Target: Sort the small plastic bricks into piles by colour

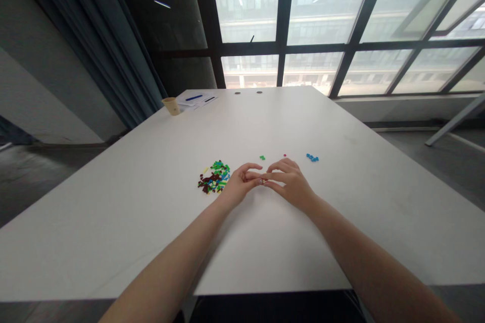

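Note:
My left hand (241, 181) and my right hand (291, 181) meet over the white table (265, 242), thumbs and fingertips pinched together. Something tiny and pale seems to sit between the fingertips, too small and covered to name. Just left of my left hand lies a pile of small building bricks (212, 181) in dark red, green, blue, yellow and white; my left hand hides its right edge. Beyond my hands are a green piece (262, 158) and a tiny red piece (285, 155). Several blue pieces (312, 158) lie clustered farther right.
A paper cup (172, 106) stands at the table's far left edge, beside white papers (189, 104) with a blue pen (194, 97) on them. Two dark round discs (259, 92) are at the far edge. Windows (250, 10) rise behind the table, with a curtain (102, 35) at left.

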Motion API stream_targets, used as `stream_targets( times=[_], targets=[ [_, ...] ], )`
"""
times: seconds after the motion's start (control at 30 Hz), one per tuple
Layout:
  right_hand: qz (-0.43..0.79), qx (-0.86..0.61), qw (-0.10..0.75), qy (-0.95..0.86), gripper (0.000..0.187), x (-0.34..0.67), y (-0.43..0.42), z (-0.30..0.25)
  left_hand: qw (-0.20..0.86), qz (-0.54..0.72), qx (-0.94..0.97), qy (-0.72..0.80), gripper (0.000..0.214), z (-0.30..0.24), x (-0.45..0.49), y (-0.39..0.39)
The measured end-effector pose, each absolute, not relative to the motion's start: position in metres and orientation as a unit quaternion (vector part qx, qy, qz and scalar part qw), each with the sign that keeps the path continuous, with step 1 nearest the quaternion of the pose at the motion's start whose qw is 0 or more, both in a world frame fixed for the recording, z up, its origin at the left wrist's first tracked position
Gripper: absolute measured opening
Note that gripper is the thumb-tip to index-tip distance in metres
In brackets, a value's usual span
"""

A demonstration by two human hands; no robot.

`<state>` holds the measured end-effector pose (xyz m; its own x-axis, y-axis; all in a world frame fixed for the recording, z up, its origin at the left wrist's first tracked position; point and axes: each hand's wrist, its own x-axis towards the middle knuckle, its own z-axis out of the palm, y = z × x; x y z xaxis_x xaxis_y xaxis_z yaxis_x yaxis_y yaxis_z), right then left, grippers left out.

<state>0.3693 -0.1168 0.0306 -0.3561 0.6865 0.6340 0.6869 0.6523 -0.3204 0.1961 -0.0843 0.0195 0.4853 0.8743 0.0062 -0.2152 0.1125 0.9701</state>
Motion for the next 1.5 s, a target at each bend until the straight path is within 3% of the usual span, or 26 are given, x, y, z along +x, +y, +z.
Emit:
stream_targets(
  times=[0.87,1.17,1.27,1.33,1.43,1.5],
  targets=[
    [0.031,-0.416,0.497,-0.761,0.006,0.365,-0.123,0.037,0.683,0.394,0.521,0.328,0.041,0.016,0.193,-0.082],
    [0.058,-0.419,0.493,-0.76,0.007,0.363,-0.124,0.039,0.666,0.375,0.548,0.339,0.042,0.014,0.195,-0.083],
    [0.091,-0.464,0.486,-0.735,0.008,0.372,-0.116,0.032,0.576,0.348,0.636,0.377,0.032,0.021,0.187,-0.081],
    [0.128,-0.521,0.457,-0.709,0.01,0.382,-0.106,0.022,0.43,0.304,0.73,0.435,0.023,0.026,0.175,-0.076],
    [0.184,-0.603,0.361,-0.688,0.01,0.398,-0.09,0.0,0.194,0.202,0.793,0.541,0.017,0.03,0.153,-0.065],
    [0.199,-0.633,0.308,-0.682,0.011,0.404,-0.084,-0.011,0.131,0.139,0.791,0.581,0.018,0.028,0.14,-0.057]
  ],
)
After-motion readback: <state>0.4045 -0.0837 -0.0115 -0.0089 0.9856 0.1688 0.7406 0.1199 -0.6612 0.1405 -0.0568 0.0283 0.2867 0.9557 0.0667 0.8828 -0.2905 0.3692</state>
